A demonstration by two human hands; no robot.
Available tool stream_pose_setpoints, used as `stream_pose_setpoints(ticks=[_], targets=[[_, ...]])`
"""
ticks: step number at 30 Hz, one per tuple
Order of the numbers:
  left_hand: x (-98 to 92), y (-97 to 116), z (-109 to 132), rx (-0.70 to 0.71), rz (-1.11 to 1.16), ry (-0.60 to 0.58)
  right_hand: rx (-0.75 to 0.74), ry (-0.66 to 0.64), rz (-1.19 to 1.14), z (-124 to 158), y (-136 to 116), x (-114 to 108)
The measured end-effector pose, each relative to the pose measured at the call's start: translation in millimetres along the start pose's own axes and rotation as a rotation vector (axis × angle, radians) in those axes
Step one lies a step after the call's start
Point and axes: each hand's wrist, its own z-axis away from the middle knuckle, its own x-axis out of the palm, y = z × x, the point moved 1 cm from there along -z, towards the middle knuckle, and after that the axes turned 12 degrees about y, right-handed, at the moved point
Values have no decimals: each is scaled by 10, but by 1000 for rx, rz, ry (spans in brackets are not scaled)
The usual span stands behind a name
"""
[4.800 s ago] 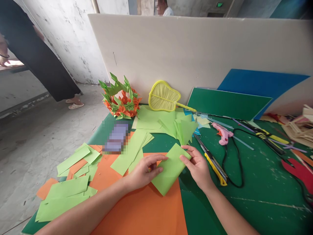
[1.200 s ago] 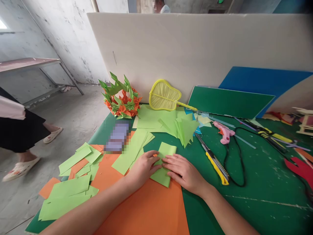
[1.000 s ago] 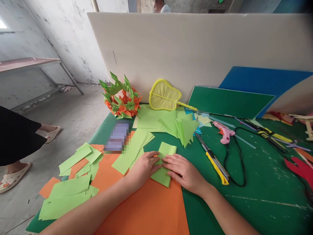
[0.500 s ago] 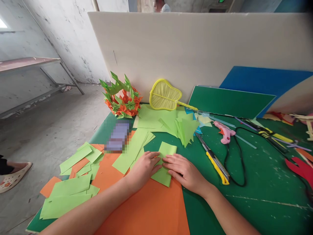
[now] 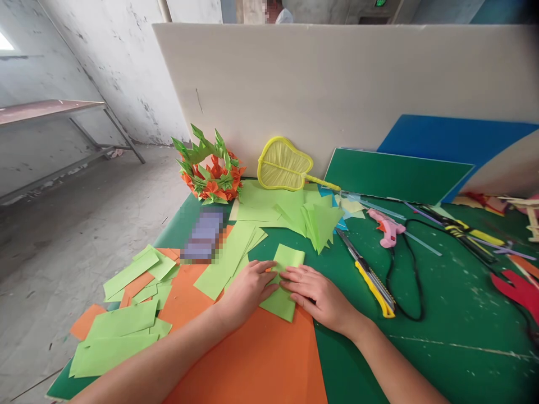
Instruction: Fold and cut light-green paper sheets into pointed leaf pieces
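Note:
A folded light-green paper strip (image 5: pixel 283 306) lies slantwise on a large orange sheet (image 5: pixel 252 359). My left hand (image 5: pixel 252 285) rests on its left edge, fingers stretched out. On its right side my right hand (image 5: pixel 315 292) lies flat, fingertips pressing the paper. The two hands are a small gap apart, and neither grips anything. Behind the strip stands a fan of folded green paper pieces (image 5: pixel 320 221). Longer green strips (image 5: pixel 225 261) lie just beyond my left hand.
Right of my hands lie a yellow utility knife (image 5: pixel 373 283) and a pink glue gun (image 5: pixel 387 229) with its black cord. Green rectangles (image 5: pixel 120 322) are scattered at left. An orange-and-green paper ornament (image 5: pixel 214 182) and a yellow fan (image 5: pixel 282 165) stand at the back.
A person's foot in a light clog at the left edge has gone out of view. Both hands and the strip look the same.

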Motion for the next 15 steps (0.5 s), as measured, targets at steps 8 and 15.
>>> stream_pose_setpoints(ticks=[8,15], targets=[[27,-47,16,-17,23,-14,27,-43,-7,13,11,2],[28,-50,18,-21,34,-22,18,-52,-21,21,30,15]])
